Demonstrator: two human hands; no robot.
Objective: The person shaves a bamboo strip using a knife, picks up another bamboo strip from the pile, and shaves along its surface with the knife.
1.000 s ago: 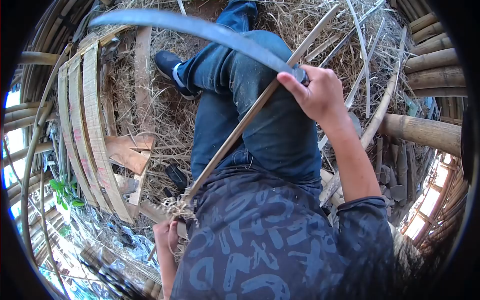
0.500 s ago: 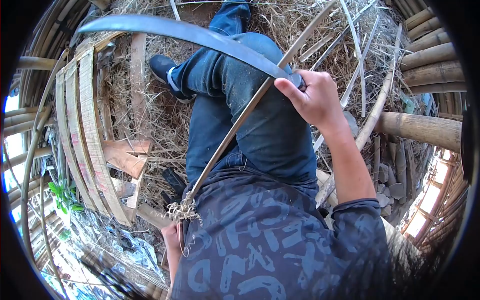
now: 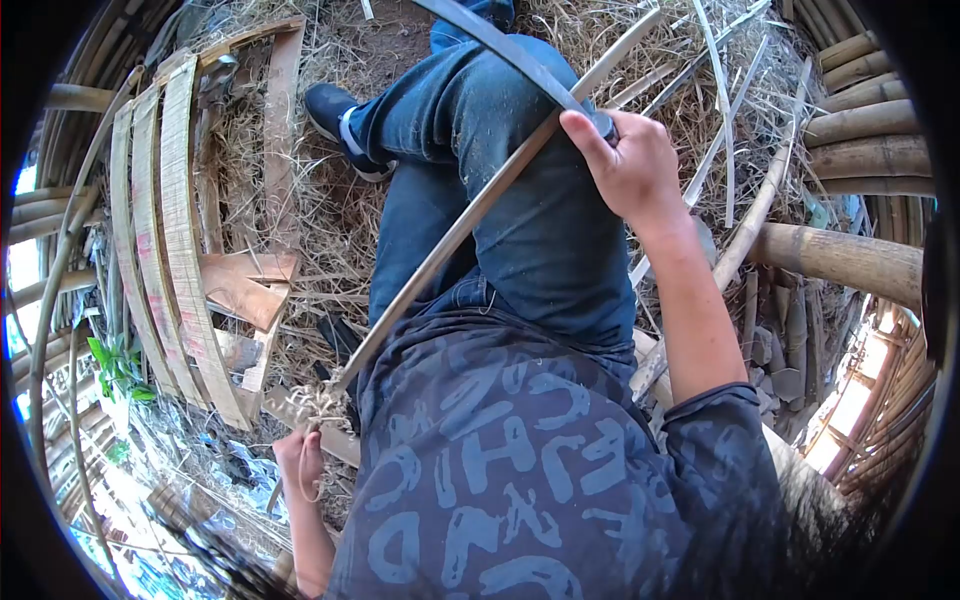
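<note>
My right hand (image 3: pixel 640 165) is closed round the handle of a curved machete (image 3: pixel 500 42), whose far end runs past the top edge. The blade crosses a long wooden strip (image 3: pixel 440 255), probably split bamboo, close to my right fist and above my raised knee. Whether the edge bites into the strip I cannot tell. The strip slants from the upper right down to my left hip. At its lower end sits a bunch of curled shavings (image 3: pixel 318 405). Just below them, my left hand (image 3: pixel 299 458) is closed on that end; its fingers are partly hidden.
Wooden slats of a pallet-like frame (image 3: pixel 185 240) lie on the left. Straw (image 3: pixel 330 240) covers the ground. Thin pale strips (image 3: pixel 722 110) are scattered at upper right. Thick bamboo poles (image 3: pixel 850 260) line the right side. Plastic scraps (image 3: pixel 235 450) lie at lower left.
My left hand has moved down and left, pulling the strip's lower end along. The machete's blade has tilted up, taking its tip out of view. My right hand has shifted slightly.
</note>
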